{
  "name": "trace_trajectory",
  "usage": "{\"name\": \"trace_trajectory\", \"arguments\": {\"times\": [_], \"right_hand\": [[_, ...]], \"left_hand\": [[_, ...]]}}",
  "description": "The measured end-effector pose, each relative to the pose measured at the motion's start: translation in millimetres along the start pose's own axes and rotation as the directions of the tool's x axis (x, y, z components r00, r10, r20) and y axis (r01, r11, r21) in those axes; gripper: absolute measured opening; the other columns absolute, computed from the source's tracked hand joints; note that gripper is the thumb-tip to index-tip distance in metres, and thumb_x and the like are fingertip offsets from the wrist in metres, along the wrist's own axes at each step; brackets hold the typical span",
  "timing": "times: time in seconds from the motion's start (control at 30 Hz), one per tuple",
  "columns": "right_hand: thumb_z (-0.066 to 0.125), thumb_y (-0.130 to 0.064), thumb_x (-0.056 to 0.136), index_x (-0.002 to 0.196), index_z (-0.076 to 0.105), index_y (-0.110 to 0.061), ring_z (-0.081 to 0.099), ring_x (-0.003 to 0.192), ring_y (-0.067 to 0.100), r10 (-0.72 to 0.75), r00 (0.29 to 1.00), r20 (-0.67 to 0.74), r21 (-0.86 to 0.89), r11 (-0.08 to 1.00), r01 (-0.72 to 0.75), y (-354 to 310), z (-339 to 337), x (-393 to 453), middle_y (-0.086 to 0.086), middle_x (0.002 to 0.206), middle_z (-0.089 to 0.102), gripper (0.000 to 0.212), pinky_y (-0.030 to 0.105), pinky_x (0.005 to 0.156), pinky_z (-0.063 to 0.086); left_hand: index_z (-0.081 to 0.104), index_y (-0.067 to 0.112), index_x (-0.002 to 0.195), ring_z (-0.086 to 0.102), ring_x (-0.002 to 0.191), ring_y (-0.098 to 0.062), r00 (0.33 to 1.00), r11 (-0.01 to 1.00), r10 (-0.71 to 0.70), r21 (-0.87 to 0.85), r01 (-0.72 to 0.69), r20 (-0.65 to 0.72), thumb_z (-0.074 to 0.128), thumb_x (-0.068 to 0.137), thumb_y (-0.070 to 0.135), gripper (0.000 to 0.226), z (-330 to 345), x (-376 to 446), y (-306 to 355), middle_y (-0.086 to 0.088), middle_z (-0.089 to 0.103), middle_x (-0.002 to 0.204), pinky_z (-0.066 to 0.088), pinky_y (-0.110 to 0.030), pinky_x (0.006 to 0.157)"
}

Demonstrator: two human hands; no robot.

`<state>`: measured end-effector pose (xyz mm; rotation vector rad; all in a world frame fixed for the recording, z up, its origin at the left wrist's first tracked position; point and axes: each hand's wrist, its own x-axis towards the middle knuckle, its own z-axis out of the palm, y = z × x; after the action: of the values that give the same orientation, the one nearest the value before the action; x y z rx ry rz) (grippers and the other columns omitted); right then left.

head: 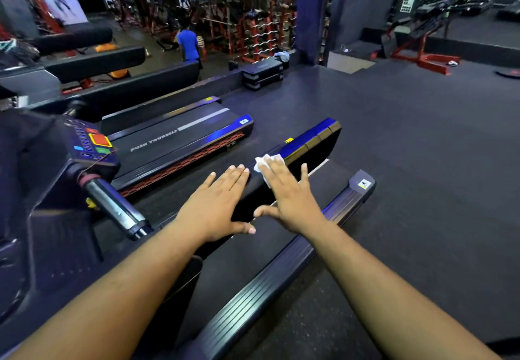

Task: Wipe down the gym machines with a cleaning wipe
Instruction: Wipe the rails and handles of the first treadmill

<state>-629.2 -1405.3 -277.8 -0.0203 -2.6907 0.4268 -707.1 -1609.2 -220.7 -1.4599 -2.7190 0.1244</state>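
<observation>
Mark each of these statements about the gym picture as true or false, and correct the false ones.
1. The right hand presses a white wipe flat against the treadmill's side rail. True.
2. The left hand grips a spray bottle. False: it holds nothing and lies with straight fingers on the same rail.
3. The neighbouring treadmill's belt carries printed words. True.
4. The wipe lies on the floor mat. False: it is under the right hand's fingers on the rail.
5. A person in a blue shirt stands in the background. True.
</observation>
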Motion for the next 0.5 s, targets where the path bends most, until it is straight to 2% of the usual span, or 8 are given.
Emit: {"name": "trace_trajectory", "arguments": {"times": [0.07, 0.17, 0.23, 0.33, 0.4, 0.5], "right_hand": [[0.021, -0.095, 0.073, 0.161, 0.015, -0.033, 0.002, 0.157, 0.014, 0.108, 0.994, -0.014, -0.020, 0.994, -0.108, 16.0, -9.9, 11.9, -0.007, 0.169, 0.011, 0.108, 0.076, 0.114, 0.007], [0.030, -0.090, 0.077, 0.159, 0.019, -0.030, 0.006, 0.156, 0.018, 0.257, 0.966, -0.024, -0.069, 0.964, -0.258, 20.6, -20.1, 20.8, -0.004, 0.168, 0.013, 0.102, 0.078, 0.111, 0.010], [0.035, -0.090, 0.074, 0.159, 0.018, -0.027, 0.002, 0.156, 0.019, 0.236, 0.972, 0.001, -0.040, 0.971, -0.236, -5.3, -16.1, 16.7, -0.002, 0.168, 0.011, 0.107, 0.077, 0.111, 0.007], [0.038, -0.090, 0.072, 0.162, 0.012, -0.026, -0.004, 0.156, 0.016, 0.057, 0.996, 0.072, -0.006, 0.998, -0.057, -53.3, -1.2, -0.4, -0.003, 0.170, 0.006, 0.113, 0.074, 0.116, 0.003], [0.037, -0.090, 0.073, 0.162, 0.011, -0.028, -0.006, 0.156, 0.013, -0.010, 0.998, 0.069, 0.000, 1.000, 0.010, -60.6, 6.0, -8.2, -0.007, 0.170, 0.006, 0.112, 0.074, 0.116, 0.002], [0.028, -0.093, 0.075, 0.161, 0.013, -0.033, -0.003, 0.156, 0.011, 0.065, 0.998, 0.002, 0.009, 0.998, -0.065, -47.3, 8.0, -4.7, -0.010, 0.169, 0.008, 0.107, 0.076, 0.115, 0.005]], "left_hand": [[-0.016, 0.018, 0.161, -0.015, 0.155, -0.013, 1.000, 1.000, 0.002, 0.000, -0.002, 0.008, 0.051, 0.076, 0.088, 0.129, -0.2, -8.7, -4.3, 0.003, -0.017, 0.169, 0.002, -0.042, 0.128], [-0.017, 0.018, 0.160, -0.016, 0.155, -0.013, 1.000, 1.000, 0.009, 0.003, -0.009, 0.009, 0.051, 0.076, 0.088, 0.129, -0.2, -23.8, -9.8, 0.003, -0.017, 0.169, 0.002, -0.042, 0.128], [-0.018, 0.018, 0.160, -0.016, 0.155, -0.013, 1.000, 1.000, 0.007, -0.002, -0.007, 0.006, 0.052, 0.077, 0.087, 0.128, 0.8, -33.3, -13.9, 0.003, -0.017, 0.169, 0.002, -0.042, 0.128], [-0.015, 0.017, 0.161, -0.014, 0.156, -0.013, 1.000, 1.000, 0.008, -0.024, -0.008, -0.003, 0.054, 0.077, 0.086, 0.128, 1.1, -48.2, -21.3, 0.002, -0.015, 0.170, 0.001, -0.042, 0.127], [-0.015, 0.017, 0.161, -0.013, 0.156, -0.012, 1.000, 1.000, 0.007, -0.021, -0.007, 0.001, 0.054, 0.077, 0.085, 0.128, 1.6, -56.5, -24.9, 0.002, -0.015, 0.170, 0.000, -0.042, 0.127], [-0.016, 0.018, 0.161, -0.013, 0.156, -0.012, 1.000, 1.000, 0.005, -0.008, -0.005, 0.010, 0.052, 0.077, 0.086, 0.128, 1.0, -68.5, -29.0, 0.003, -0.016, 0.170, 0.000, -0.041, 0.127]]}}
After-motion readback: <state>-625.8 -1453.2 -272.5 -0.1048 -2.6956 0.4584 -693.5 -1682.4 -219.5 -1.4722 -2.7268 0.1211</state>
